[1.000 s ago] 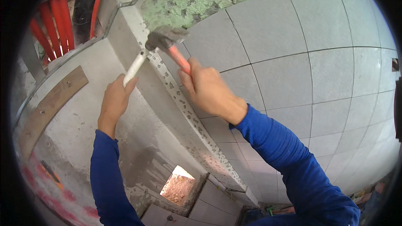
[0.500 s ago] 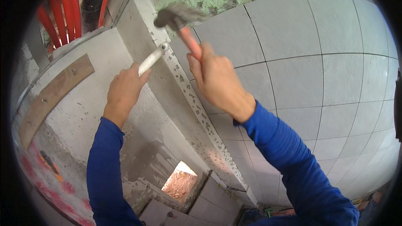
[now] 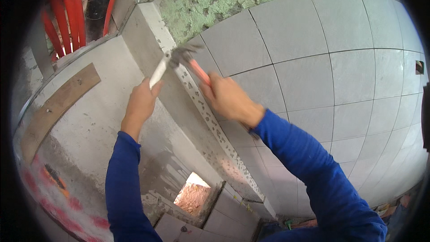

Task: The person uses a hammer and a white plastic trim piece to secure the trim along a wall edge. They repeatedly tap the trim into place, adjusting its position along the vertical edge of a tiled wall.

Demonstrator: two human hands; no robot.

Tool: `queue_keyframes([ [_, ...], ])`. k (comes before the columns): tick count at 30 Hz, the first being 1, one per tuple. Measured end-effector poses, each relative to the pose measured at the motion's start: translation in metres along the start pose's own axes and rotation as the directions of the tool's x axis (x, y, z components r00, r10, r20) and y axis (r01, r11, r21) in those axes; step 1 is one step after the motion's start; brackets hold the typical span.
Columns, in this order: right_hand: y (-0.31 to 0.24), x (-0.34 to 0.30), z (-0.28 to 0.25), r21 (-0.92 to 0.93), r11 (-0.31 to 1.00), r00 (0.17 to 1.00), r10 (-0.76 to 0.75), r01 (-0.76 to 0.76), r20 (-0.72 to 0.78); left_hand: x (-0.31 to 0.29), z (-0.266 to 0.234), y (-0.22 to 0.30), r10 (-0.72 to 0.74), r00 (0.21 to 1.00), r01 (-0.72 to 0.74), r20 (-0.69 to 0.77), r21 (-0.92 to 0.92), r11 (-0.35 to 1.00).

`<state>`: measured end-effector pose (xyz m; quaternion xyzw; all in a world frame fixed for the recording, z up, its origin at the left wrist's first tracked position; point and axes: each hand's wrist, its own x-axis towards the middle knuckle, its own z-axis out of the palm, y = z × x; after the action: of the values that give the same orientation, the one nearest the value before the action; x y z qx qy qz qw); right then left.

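My right hand (image 3: 233, 98) is closed round the orange-red handle of a claw hammer (image 3: 200, 71). The hammer's dark head, blurred by motion, is right beside the upper end of a white-handled tool (image 3: 158, 70). My left hand (image 3: 142, 103) grips that tool low down; its kind does not show clearly. Both tools are at the edge of a pale concrete wall corner (image 3: 200, 101), whose narrow face is pitted with chipped spots. Whether the hammer touches the white tool or the concrete, I cannot tell.
Grey wall tiles (image 3: 309, 80) cover the right side, below a rough green wall strip (image 3: 224, 0). Red pipes (image 3: 71, 18) and a black pipe (image 3: 99, 6) run at upper left. A wooden board (image 3: 58, 107) is fixed on the left wall. Lower down is a square opening (image 3: 192, 195).
The hammer has swung down from above to the end of the white-handled tool. My left hand has shifted slightly right and down, still holding that tool.
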<state>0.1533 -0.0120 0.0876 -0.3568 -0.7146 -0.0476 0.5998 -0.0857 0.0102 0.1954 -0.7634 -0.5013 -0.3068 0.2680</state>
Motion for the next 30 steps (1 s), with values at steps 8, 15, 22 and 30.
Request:
queue_keyframes([
  [8,0.026,-0.226,-0.008,0.278,0.801,0.802,0.369,-0.531,0.469,0.033,0.042,-0.022,-0.179,0.983,0.158,-0.03,-0.345,0.925],
  [15,0.061,-0.419,-0.05,-0.102,0.581,0.341,0.601,-0.808,0.722,-0.04,0.056,0.015,-0.324,0.917,0.397,0.232,-0.599,0.696],
  [22,0.069,-0.459,-0.034,-0.101,0.589,0.382,0.635,-0.801,0.672,0.028,0.073,-0.006,-0.288,0.957,0.241,0.025,-0.62,0.747],
  [30,0.046,-0.446,-0.06,0.058,0.418,0.322,0.596,-0.907,0.735,-0.167,0.155,0.045,-0.392,0.745,0.664,0.54,-0.547,0.509],
])
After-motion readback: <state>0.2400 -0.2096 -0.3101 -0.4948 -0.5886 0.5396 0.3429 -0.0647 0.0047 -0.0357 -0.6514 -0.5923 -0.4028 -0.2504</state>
